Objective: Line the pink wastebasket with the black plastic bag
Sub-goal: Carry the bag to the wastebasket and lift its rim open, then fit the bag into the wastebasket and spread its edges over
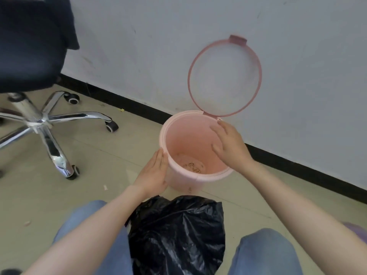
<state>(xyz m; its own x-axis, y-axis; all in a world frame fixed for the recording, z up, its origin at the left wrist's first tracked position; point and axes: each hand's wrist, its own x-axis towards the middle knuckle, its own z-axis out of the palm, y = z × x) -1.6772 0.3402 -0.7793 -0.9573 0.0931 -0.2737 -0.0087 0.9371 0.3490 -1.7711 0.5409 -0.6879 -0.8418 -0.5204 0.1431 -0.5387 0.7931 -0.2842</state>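
The step in hand looks like readying the bin: one pink wastebasket [179,155] stands on the floor [99,155] near the wall [158,46], its one ring lid [224,76] hinged up and back, mouth open, with a little debris at the bottom. The left hand [154,172] lies flat against the bin's near-left wall, fingers [159,157] straight and together, clamped on nothing. The right hand [230,147] hovers over the right rim, its fingers loosely spread and curled, holding nothing; whether it touches the rim I cannot tell. The one black bag [176,235] lies crumpled between the person's knees, just in front of the bin, untouched by either hand, so no lining has begun. Next, I judge, a hand must go down to the bag, find its open edge, spread it and feed it into the mouth. One office chair [29,56] stands well apart at left.
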